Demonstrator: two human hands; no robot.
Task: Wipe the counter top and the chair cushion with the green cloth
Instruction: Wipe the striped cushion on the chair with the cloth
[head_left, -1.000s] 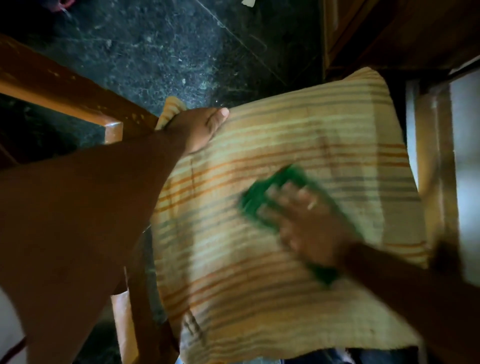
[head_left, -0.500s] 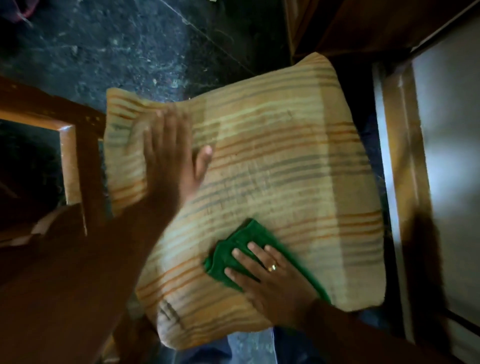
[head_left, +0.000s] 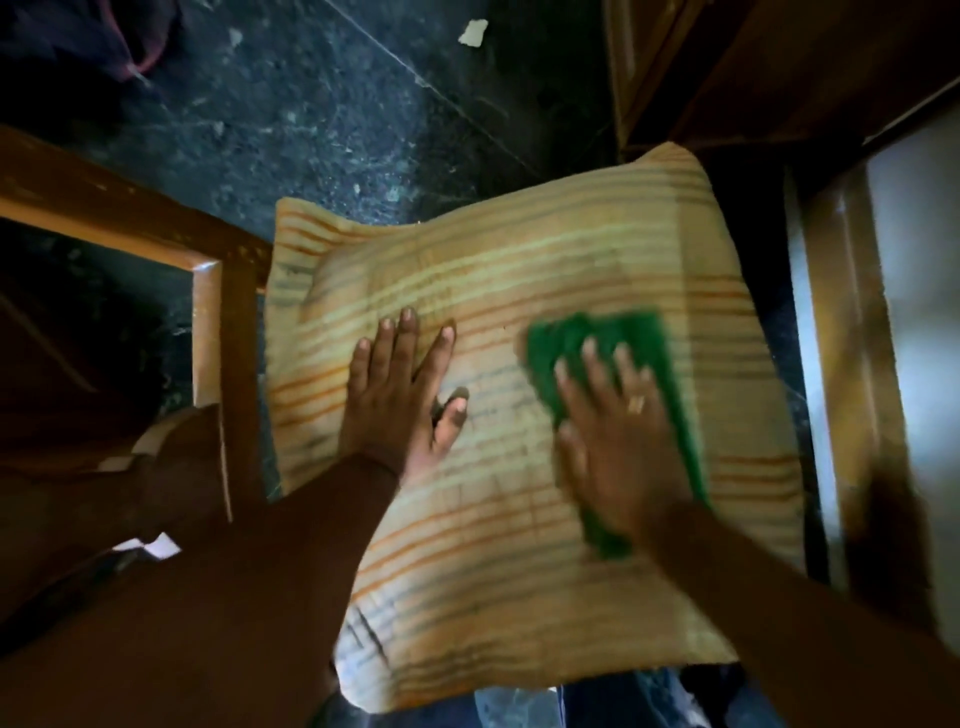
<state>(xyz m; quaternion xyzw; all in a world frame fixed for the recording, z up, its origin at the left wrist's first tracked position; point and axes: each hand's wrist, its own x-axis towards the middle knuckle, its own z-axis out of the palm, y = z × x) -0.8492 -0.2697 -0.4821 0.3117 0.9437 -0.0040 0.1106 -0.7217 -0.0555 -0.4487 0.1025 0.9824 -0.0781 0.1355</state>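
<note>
While the wooden chair frame (head_left: 210, 332) stands at the far left over the dark floor (head_left: 322, 119), the striped chair cushion (head_left: 519, 561) lies beside it. The left hand (head_left: 400, 395) rests flat on the cushion's left half, fingers (head_left: 408, 325) spread, probably to pin it against sliding. Further right, the right hand (head_left: 618, 436) presses the green cloth (head_left: 660, 353) down with splayed fingers (head_left: 589, 351), blurred, likely mid-wipe.
</note>
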